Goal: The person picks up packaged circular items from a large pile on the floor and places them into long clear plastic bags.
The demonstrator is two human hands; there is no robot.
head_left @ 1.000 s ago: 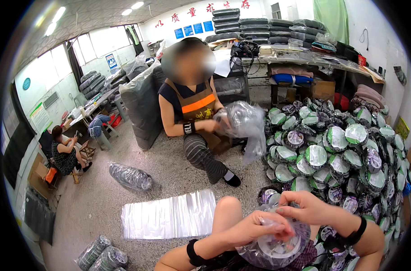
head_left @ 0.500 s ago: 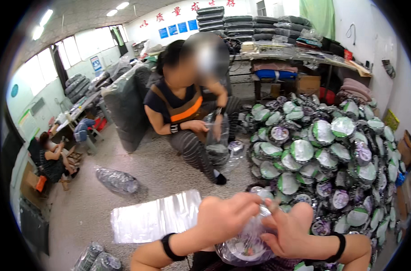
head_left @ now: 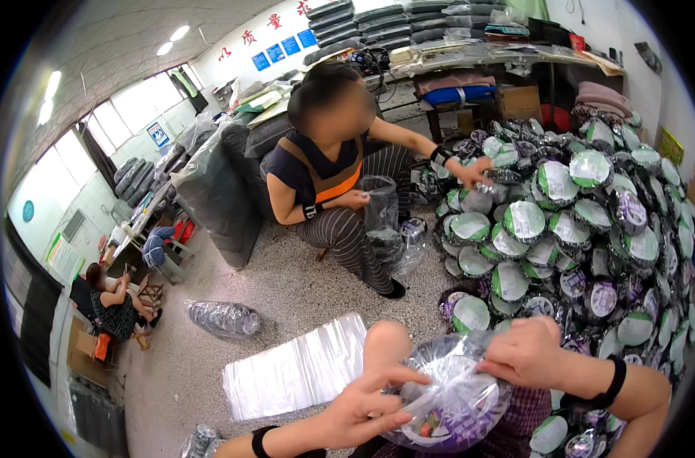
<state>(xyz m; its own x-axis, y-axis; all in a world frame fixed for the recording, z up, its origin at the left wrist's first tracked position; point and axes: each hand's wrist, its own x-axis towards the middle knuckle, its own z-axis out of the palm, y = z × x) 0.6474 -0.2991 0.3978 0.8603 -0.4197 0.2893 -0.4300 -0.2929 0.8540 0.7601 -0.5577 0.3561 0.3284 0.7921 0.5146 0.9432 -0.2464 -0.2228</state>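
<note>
A clear plastic bag (head_left: 450, 416) with a round purple-and-white labelled pack inside sits low in front of me, over plaid cloth. Its film is bunched into creases at the top middle. My right hand (head_left: 525, 353) pinches the film at the upper right of the bag. On the left side, my left hand (head_left: 359, 404) holds the bag with its fingers, one of them reaching towards the bunched centre. How many packs lie beneath the top one is hidden.
A big heap of round wrapped packs (head_left: 554, 229) rises at the right. Flat clear bags (head_left: 298, 370) lie on the floor, near a filled bag (head_left: 224, 319). Opposite sits a co-worker (head_left: 324, 164) with a clear bag (head_left: 382, 217); another person (head_left: 118, 301) sits far left.
My hands have moved apart from the bag's gathered top, the right one to the right. The co-worker's arm now reaches out to the heap. My view has tilted and shifted.
</note>
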